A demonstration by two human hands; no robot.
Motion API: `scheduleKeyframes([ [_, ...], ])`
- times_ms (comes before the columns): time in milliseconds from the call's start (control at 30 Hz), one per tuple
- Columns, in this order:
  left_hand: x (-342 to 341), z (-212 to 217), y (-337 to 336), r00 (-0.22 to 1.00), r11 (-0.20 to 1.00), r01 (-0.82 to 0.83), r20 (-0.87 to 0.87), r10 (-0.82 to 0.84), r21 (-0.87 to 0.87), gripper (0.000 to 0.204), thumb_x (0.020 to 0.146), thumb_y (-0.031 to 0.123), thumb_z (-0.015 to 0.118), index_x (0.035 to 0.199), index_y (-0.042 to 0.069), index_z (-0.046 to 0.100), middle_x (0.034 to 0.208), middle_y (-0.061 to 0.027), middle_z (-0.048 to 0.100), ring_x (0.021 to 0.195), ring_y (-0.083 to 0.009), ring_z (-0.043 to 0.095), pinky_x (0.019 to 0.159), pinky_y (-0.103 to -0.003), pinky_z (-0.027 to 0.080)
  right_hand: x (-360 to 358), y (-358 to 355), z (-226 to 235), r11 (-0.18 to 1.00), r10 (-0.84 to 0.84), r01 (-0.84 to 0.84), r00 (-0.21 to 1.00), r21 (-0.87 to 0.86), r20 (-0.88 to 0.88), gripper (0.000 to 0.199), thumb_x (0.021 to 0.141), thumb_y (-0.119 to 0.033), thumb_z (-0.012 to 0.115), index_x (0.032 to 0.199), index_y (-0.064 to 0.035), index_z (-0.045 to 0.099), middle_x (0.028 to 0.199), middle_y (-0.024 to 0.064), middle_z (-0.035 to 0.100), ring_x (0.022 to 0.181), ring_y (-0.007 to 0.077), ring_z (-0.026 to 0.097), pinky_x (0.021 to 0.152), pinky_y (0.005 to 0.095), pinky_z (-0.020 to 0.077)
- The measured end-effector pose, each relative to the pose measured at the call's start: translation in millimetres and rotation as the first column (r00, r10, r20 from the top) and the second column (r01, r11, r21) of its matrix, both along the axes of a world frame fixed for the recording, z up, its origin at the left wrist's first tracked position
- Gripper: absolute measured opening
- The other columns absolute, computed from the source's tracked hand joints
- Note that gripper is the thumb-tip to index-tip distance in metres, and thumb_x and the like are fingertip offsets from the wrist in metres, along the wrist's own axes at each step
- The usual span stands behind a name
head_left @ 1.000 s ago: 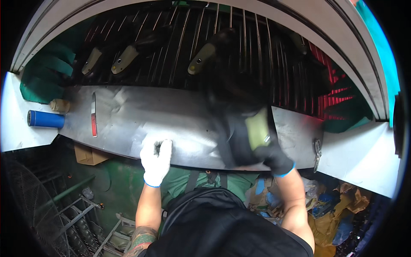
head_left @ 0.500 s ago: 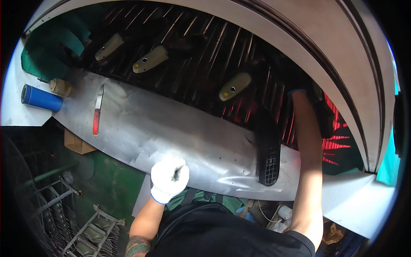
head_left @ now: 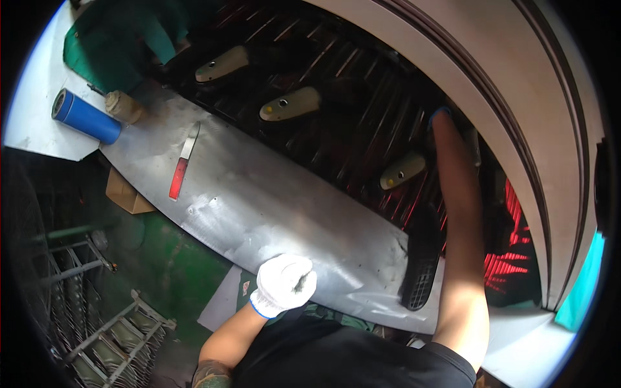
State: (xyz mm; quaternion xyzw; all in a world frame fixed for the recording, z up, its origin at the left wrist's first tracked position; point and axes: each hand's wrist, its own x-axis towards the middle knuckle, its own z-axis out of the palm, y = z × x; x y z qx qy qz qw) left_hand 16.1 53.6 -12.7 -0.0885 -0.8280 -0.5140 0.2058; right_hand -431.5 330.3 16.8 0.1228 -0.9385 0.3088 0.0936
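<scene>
My left hand (head_left: 286, 283), in a white glove with a dark smudge, is curled closed over the front edge of the bare metal plate (head_left: 284, 194). Whatever it may hold is hidden. My right arm reaches far over dark bars under the curved white hood. Only the blue cuff of my right hand (head_left: 440, 118) shows; its fingers are lost in shadow. Near the right forearm, a black shoe-like piece with a grid-patterned sole (head_left: 424, 281) rests over the plate's right end. Among the bars stand pale shoe-last tops (head_left: 402, 171), each with a metal hole.
A knife with a red handle (head_left: 179, 178) lies on the plate's left part. Beyond it are a blue cylinder (head_left: 87, 118) and a small beige jar (head_left: 124, 107). The hood (head_left: 479, 58) arches over the right side. Metal racks (head_left: 119, 343) stand on the green floor at lower left.
The whole view has turned, so the plate now slants more steeply. My left hand stays closed by the front edge. My right arm is still stretched under the hood.
</scene>
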Motion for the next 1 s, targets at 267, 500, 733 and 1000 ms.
scheduleKeyframes([
  [267,-85,18,12,0.948,0.963,0.191,0.292,-0.131,-0.188,0.043,0.081,0.013,0.075,0.123,0.003,0.071,0.096,-0.0162,0.069,0.081,-0.0314,0.069,0.076,-0.042,0.058,246,223,-26,0.935,-0.296,0.295,0.955,-0.197,0.026,0.056,0.096,-0.018,0.073,0.148,-0.0065,0.055,0.140,0.0138,0.062,0.123,0.0228,0.063,0.106,0.0347,0.0514],
  [500,-210,38,89,0.874,0.870,0.360,0.449,-0.187,-0.337,0.082,0.074,0.030,0.075,0.151,0.011,0.050,0.131,-0.0210,0.066,0.113,-0.0433,0.068,0.101,-0.046,0.054,495,211,74,0.718,-0.484,0.571,0.820,-0.398,0.304,0.026,0.096,-0.014,0.060,0.105,0.0044,0.075,0.097,0.0116,0.076,0.098,0.0221,0.071,0.091,0.0345,0.0535],
  [733,-214,26,79,0.565,0.647,0.112,0.487,-0.666,0.754,0.076,0.084,0.030,0.077,0.149,0.000,0.053,0.107,-0.0135,0.074,0.106,-0.0276,0.071,0.100,-0.042,0.054,488,182,83,0.851,-0.482,0.402,0.853,0.336,0.200,0.032,0.087,-0.032,0.074,0.087,0.0002,0.075,0.081,0.0150,0.075,0.069,0.0312,0.072,0.063,0.0393,0.0541],
  [1000,-29,29,0,0.536,-0.032,-0.033,-0.009,-0.844,0.999,0.096,0.082,0.027,0.088,0.161,0.016,0.036,0.158,-0.0180,0.045,0.143,-0.0453,0.048,0.108,-0.075,0.044,373,129,-17,0.990,-0.030,0.050,0.989,0.134,-0.147,0.041,0.104,-0.020,0.059,0.142,-0.0036,0.061,0.134,0.0164,0.067,0.123,0.0322,0.063,0.106,0.0424,0.0489],
])
